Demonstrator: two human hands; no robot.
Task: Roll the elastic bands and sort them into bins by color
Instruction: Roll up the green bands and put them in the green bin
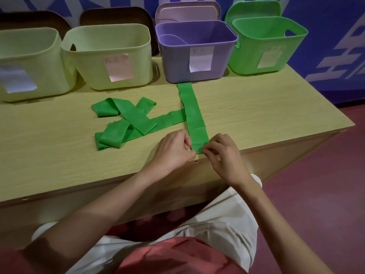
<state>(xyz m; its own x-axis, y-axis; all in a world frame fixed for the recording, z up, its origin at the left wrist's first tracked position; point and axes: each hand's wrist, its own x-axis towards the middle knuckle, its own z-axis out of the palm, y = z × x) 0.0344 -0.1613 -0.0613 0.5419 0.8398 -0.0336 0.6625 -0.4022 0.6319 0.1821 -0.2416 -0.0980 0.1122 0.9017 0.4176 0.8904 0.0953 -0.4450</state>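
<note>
A flat green elastic band (192, 113) lies stretched out straight on the pale wood worktop (256, 115), running from the front edge toward 12 o'clock until its far end meets the foot of the purple bin (195, 56). Its surface is matte and slightly wrinkled, with faint creases near the far end. At the near end both hands work the band: the left hand (173, 149) pinches its left corner between curled fingers and thumb, and the right hand (223, 153) pinches the right corner the same way, the fingers (207, 150) bent down onto the edge, where the band looks just turned over on itself.

At 9 o'clock from the straight strip, the green material continues as a loose tangle (126, 123): wide ribbon lengths cross over one another, folded back in flat loops, and one strip reaches across to touch the straight band's left edge. Whether this is the same band or a second one cannot be told.

Along the far edge stand four bins in a row: two pale yellow-green bins (110, 56) at 10 and 11 o'clock, the purple one at 12, and a bright green bin (266, 46) at 1 o'clock. Each carries a white paper label on its front.
</note>
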